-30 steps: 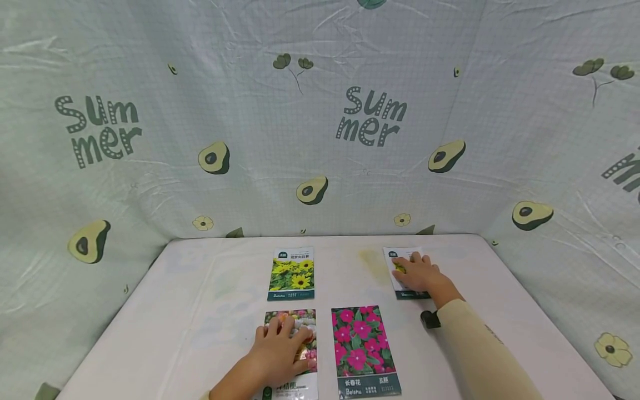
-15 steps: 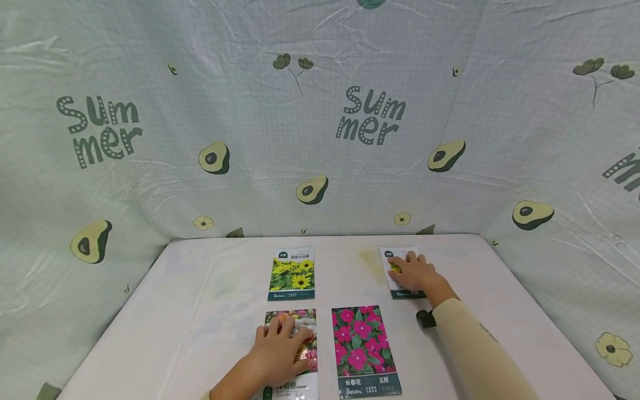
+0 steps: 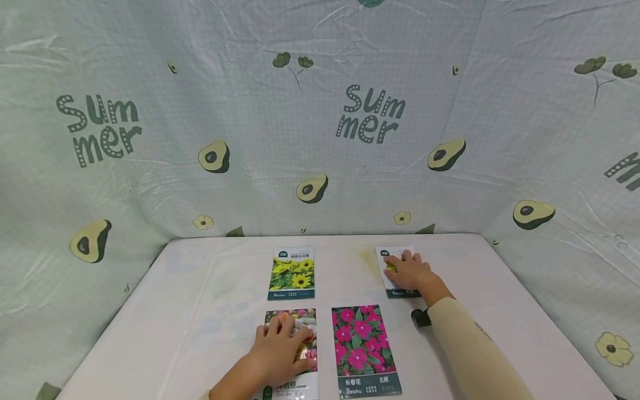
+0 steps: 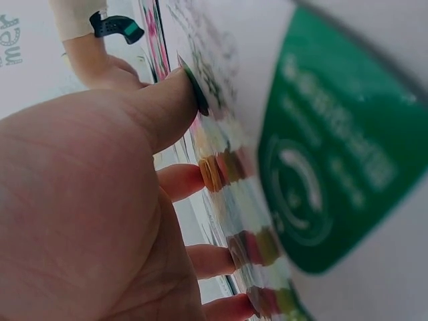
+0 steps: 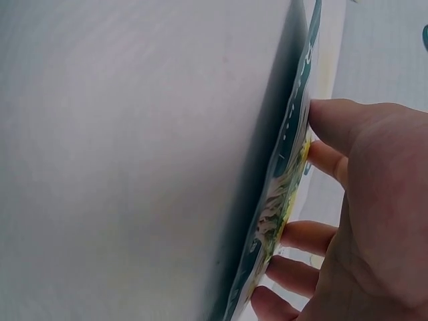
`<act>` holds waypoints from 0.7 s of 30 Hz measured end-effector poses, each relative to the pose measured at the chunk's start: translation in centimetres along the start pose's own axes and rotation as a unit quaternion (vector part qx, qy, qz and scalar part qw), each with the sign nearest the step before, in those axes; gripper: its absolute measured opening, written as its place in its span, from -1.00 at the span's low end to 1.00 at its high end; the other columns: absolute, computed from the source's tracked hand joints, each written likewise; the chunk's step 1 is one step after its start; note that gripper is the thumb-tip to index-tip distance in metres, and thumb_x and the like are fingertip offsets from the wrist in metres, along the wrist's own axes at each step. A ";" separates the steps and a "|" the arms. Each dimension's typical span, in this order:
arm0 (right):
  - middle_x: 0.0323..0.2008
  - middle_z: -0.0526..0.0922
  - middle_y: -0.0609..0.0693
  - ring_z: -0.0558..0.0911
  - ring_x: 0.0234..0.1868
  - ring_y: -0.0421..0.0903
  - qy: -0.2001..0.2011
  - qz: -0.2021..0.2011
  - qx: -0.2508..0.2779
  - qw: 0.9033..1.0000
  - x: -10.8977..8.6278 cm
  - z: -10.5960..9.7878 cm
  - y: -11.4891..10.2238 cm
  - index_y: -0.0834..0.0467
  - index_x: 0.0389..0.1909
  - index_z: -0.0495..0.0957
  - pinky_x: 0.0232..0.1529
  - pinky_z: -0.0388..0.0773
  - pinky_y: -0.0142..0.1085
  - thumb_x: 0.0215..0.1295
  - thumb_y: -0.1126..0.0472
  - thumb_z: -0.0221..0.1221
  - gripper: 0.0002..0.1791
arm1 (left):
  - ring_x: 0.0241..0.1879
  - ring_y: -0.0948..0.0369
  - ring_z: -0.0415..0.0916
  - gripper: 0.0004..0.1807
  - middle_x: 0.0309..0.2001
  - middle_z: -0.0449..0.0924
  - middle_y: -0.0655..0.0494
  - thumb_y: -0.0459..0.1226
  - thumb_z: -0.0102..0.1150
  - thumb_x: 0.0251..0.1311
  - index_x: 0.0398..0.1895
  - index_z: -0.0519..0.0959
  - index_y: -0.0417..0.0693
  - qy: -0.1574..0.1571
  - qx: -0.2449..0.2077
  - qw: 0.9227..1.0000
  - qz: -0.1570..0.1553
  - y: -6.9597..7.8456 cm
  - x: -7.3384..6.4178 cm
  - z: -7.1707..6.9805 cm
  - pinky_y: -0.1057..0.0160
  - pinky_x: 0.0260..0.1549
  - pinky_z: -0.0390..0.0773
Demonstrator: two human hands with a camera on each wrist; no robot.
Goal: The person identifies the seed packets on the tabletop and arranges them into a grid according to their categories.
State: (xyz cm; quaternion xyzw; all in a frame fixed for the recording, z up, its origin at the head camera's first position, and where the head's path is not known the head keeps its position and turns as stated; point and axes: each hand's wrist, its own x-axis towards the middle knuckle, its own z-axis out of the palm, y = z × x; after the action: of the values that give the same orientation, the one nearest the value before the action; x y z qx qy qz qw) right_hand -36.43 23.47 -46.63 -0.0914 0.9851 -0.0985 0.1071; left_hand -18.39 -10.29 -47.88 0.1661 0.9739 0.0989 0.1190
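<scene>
My left hand [image 3: 280, 353] rests with spread fingers on a flower seed packet [image 3: 304, 387] at the table's near edge. In the left wrist view, its thumb [image 4: 170, 100] and fingertips touch the packet's printed face. Farther back on the right, my right hand [image 3: 412, 273] presses its fingertips on a white seed packet with a dark green band [image 3: 397, 293]. The right wrist view shows the thumb and fingers against that packet's face [image 5: 284, 180], with yellow flowers printed on it. The hand covers most of this picture.
Between the hands lies a seed packet with magenta flowers [image 3: 363, 344]. A yellow sunflower seed packet [image 3: 292, 275] lies behind the left hand. A black wrist device [image 3: 421, 318] sits by the right sleeve. A printed avocado curtain [image 3: 370, 194] hangs behind the white table [image 3: 200, 311].
My right hand has slid left across the table, and the white packet under it has moved left along with it. The left hand and the other packets stay in place.
</scene>
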 end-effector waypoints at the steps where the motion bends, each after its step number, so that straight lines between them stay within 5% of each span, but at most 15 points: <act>1: 0.39 0.25 0.35 0.28 0.25 0.30 0.001 0.000 0.000 1.000 0.0 0.1 0.0 -0.06 0.54 0.28 0.30 0.24 0.34 0.56 -0.16 -0.01 -0.37 | 0.39 -0.23 0.17 -0.33 0.32 0.34 -0.07 0.32 0.19 0.23 0.36 0.45 0.36 0.002 0.000 1.000 0.001 0.0 0.0 0.0 -0.41 0.12 0.22; 21: 0.36 0.27 0.34 0.29 0.22 0.28 0.003 -0.004 0.001 1.000 0.1 0.1 -1.7 -0.05 0.53 0.30 0.29 0.23 0.34 0.55 -0.15 0.02 -0.38 | 0.39 -0.24 0.15 -0.35 0.31 0.33 -0.09 0.28 0.21 0.25 0.34 0.46 0.30 -0.007 -0.003 1.000 -0.005 0.5 -0.2 -0.8 -0.41 0.13 0.21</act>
State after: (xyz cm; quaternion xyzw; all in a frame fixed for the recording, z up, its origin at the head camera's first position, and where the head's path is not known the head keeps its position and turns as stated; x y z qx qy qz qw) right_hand -36.20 21.84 -46.42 -0.0950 0.9850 -0.0998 0.1035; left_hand -18.28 -9.97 -46.93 0.1611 0.9736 0.1000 0.1267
